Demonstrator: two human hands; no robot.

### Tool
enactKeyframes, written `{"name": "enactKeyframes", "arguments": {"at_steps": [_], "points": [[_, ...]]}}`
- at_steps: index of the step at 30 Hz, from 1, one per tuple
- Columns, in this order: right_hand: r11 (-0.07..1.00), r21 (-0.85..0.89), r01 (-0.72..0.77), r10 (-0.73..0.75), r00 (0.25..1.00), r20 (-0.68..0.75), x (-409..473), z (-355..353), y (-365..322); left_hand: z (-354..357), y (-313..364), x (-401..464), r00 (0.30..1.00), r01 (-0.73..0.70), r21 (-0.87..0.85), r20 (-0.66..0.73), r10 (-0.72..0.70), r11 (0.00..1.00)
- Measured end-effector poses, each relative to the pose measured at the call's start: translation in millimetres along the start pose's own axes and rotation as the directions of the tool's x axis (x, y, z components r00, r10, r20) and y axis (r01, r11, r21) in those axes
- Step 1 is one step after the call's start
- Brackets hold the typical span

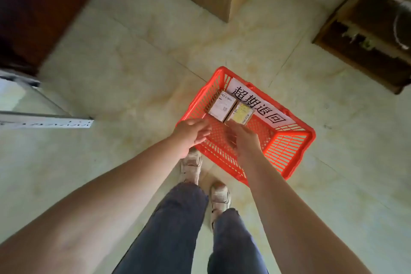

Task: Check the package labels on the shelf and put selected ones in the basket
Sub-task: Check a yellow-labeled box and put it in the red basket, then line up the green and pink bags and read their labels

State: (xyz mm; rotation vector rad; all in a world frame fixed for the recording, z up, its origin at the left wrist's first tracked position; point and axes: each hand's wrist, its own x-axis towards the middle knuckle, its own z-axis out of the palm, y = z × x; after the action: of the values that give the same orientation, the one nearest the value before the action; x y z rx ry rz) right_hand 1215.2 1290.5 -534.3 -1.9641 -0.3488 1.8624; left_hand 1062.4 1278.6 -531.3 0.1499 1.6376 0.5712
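Both my hands, left [193,131] and right [244,138], hovered with loose, empty grips over the red basket [289,151] on the floor, two labelled packages [223,105] lying at its far-left end (labels up, readable).

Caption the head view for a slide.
Both hands, left and right, hover over red basket holding two labelled packages.
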Motion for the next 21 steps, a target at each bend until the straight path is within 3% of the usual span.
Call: {"name": "enactKeyframes", "arguments": {"at_steps": [6, 13, 21], "points": [[0.979, -0.180, 0.097, -0.053, 0.971, 0.233, -146.4, 56.4, -14.7, -115.4, 3.4, -169.9, 0.993, -0.108, -0.300, -0.078, 0.089, 0.948], [0.890, -0.388, 0.241, -0.006, 0.855, 0.519, -281.1, 170.2, 12.6, -264.8, -56.4, -318.9, 0.940, -0.270, -0.555, -0.328, 0.092, 0.786], [0.703, -0.555, 0.444, 0.085, 0.722, 0.687, -422.1, 301.3, 117.0, -406.0, -168.4, -451.3, 0.842, -0.477, -0.638, -0.529, 0.107, 0.604]]}}
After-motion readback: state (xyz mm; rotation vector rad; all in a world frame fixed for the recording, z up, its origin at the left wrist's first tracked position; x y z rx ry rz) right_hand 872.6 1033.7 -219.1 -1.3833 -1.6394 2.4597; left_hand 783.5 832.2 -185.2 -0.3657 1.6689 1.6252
